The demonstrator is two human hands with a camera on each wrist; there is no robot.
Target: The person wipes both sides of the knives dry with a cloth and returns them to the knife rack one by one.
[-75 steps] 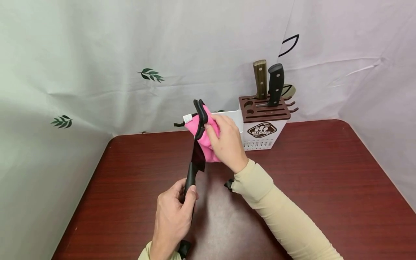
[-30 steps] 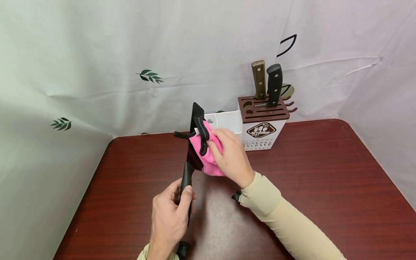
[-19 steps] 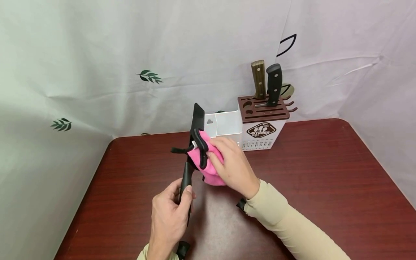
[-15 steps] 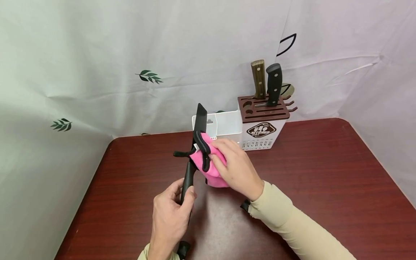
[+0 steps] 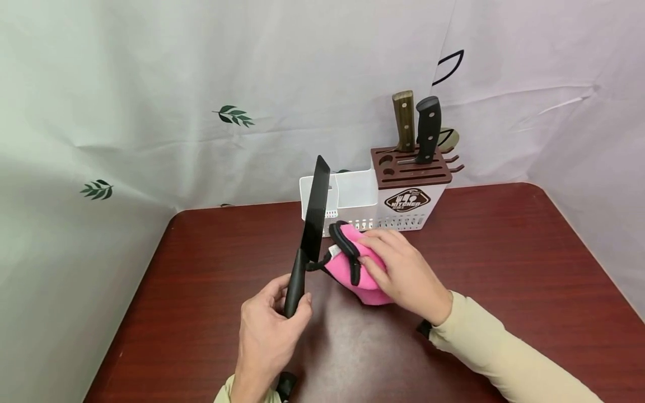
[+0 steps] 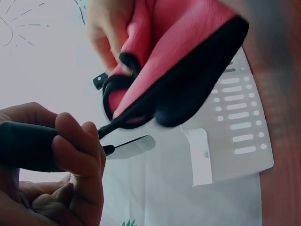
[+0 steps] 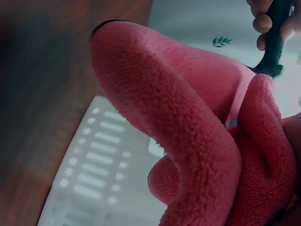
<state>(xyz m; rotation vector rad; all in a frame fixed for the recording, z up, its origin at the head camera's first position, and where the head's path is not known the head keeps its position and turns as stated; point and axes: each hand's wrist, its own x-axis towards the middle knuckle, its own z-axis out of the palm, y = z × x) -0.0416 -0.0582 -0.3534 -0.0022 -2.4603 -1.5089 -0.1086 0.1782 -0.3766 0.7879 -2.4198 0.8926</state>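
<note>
My left hand (image 5: 272, 324) grips the black handle of a kitchen knife (image 5: 315, 212), whose dark blade points up and away, above the table. My right hand (image 5: 405, 271) holds a bunched pink cloth (image 5: 370, 285) with black edging and a white tag, just right of the blade's base. A black loop of the cloth reaches toward the knife's heel; I cannot tell whether it touches. In the left wrist view the cloth (image 6: 164, 52) covers part of the scene behind the handle. Thick pink folds of cloth (image 7: 188, 127) fill most of the right wrist view.
At the back of the reddish-brown table (image 5: 211, 291) stands a white knife holder (image 5: 418, 207) with a brown slotted top. A wood-handled knife (image 5: 405, 120) and a black-handled knife (image 5: 428, 129) stand in it. An open white bin (image 5: 355, 196) adjoins it on the left. White curtains hang behind.
The cloth covered the blade, slid down it toward the handle, and has now come off to the right with my right hand. My left hand keeps its grip; the whole blade shows.
</note>
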